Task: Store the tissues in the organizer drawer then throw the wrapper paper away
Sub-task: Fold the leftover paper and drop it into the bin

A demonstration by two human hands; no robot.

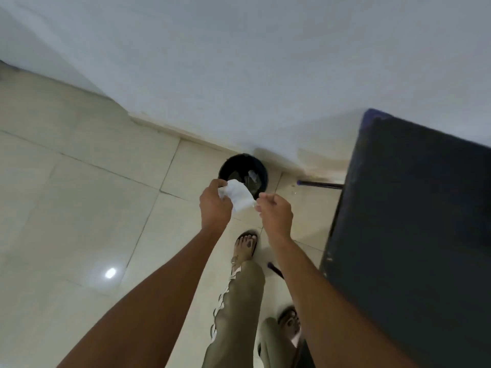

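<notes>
Dark table (414, 221) stands on pale tiled floor (79, 195).

I stand on a floor (79, 197) of large pale cream tiles, glossy enough to catch a round spot of reflected light (110, 273) to my left. Dark grout lines (156, 197) cross the tiles at an angle. A plain white wall (239, 62) fills the upper half of the view and meets the floor along a pale skirting strip (164, 128). On my right, a dark table (414, 235) runs along the wall, its top matte and nearly black, with slim dark legs (318, 184) showing beneath its edge. The lighting is soft, dim and even.
</notes>
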